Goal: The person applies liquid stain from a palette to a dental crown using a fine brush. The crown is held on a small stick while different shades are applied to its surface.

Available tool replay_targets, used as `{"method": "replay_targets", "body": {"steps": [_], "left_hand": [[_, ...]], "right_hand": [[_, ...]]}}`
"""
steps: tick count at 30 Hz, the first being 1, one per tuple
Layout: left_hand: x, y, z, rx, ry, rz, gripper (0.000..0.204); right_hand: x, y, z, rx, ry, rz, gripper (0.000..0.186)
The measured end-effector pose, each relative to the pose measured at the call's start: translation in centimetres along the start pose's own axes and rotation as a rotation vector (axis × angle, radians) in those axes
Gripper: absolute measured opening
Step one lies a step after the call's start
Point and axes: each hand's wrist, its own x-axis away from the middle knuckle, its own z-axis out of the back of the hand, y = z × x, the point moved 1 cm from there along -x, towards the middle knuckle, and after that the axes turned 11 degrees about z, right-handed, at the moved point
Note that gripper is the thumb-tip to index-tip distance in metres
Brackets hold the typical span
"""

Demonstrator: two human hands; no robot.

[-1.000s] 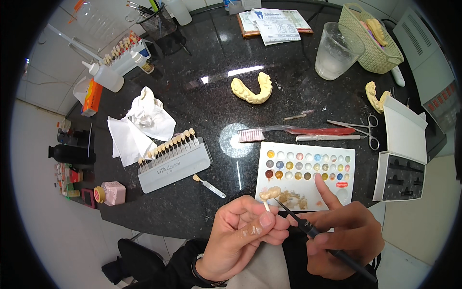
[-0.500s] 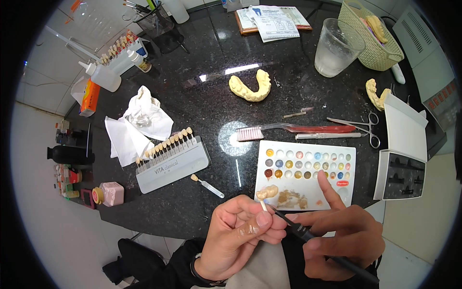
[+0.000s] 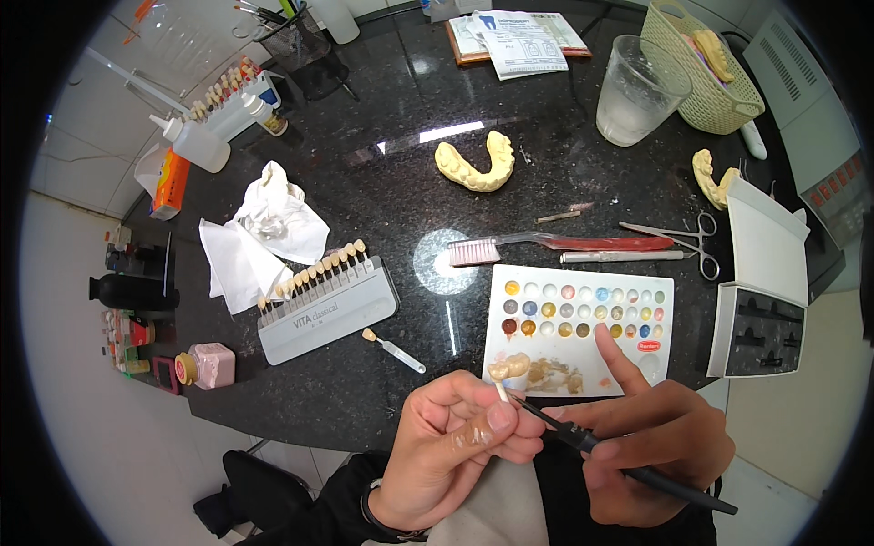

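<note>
My left hand [image 3: 455, 437] is closed on a short white stick [image 3: 500, 394] topped by small tooth-coloured crowns [image 3: 508, 369]. My right hand [image 3: 655, 446] grips a black fine brush [image 3: 578, 438], little finger stretched over the white paint palette [image 3: 651, 369], which has rows of coloured wells and tan smears. The brush tip is near the stick just below the crowns; whether it touches, I cannot tell. Left of the palette lie a grey shade guide [image 3: 328, 314] and one loose tooth tab [image 3: 394, 352]. A yellow dental cast [image 3: 474, 173] sits farther back.
Beyond the palette lie a red-handled toothbrush [image 3: 610, 243] and scissor-like forceps [image 3: 706, 237]. An open box [image 3: 760, 218] stands right, a glass [image 3: 628, 100] and basket [image 3: 724, 118] back right. White tissues [image 3: 228, 255], bottles [image 3: 205, 150] and a pink jar [image 3: 214, 364] are left.
Over the last second my right hand shifts slightly, its little finger over the palette moving a little. The crowns in my left hand sit marginally more to the left.
</note>
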Motion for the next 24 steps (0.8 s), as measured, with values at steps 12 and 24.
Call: {"method": "replay_targets", "body": {"steps": [12,24], "left_hand": [[0.06,-0.07,-0.01,-0.015,0.004,-0.007,0.011],[0.07,-0.20,-0.13,-0.011,0.027,-0.005,0.012]], "right_hand": [[0.20,0.18,-0.06,-0.032,0.035,0.018,0.022],[-0.01,0.15,0.03,0.007,0.089,-0.067,0.019]]}}
